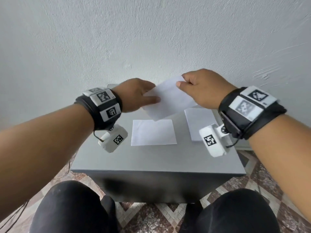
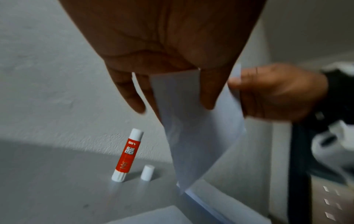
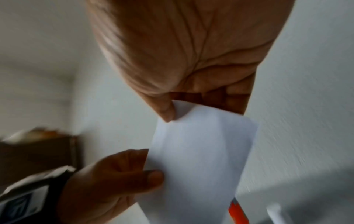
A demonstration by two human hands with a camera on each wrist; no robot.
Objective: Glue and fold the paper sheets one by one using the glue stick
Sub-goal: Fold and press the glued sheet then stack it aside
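Both hands hold a paper sheet above the grey table: the left hand pinches its 9 o'clock edge, the right hand its 1 o'clock corner. Light and floppy, it seems best gripped at the edges. The uncapped glue stick stands behind.

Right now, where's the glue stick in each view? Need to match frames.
Head: not visible; the held paper sheet and hands cover the table's far part.
Left wrist: glue stick stands upright, lower centre-left, beside its cap.
Right wrist: only an orange sliver, bottom right.
Shared landmark: the held paper sheet.
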